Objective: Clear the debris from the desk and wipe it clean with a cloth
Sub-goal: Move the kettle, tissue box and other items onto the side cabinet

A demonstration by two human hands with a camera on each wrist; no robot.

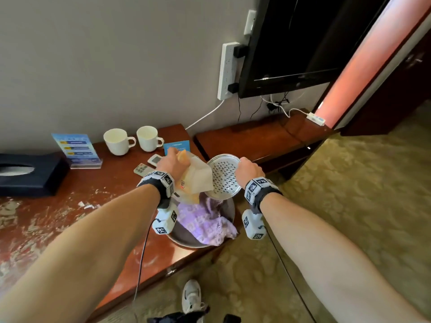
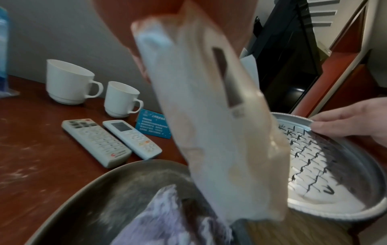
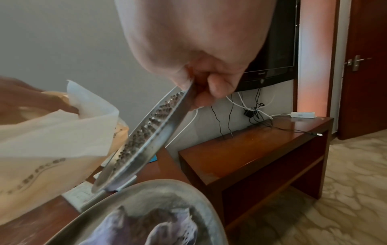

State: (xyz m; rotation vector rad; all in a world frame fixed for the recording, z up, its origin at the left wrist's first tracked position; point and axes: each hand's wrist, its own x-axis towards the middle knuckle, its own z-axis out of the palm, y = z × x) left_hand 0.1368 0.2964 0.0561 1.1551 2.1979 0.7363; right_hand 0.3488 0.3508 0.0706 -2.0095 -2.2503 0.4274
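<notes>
My left hand grips the top of a white and tan paper bag, holding it over a round metal basin at the desk's right end. A crumpled purple cloth lies in the basin. My right hand pinches the rim of a perforated metal plate and holds it tilted against the bag. The right wrist view shows the plate edge-on between thumb and fingers. The red-brown desk carries white dust and small scraps.
Behind the basin lie two remotes and a blue card. Two white cups stand by the wall, with a sign stand and dark tissue box to their left. A lower bench lies to the right under a wall television.
</notes>
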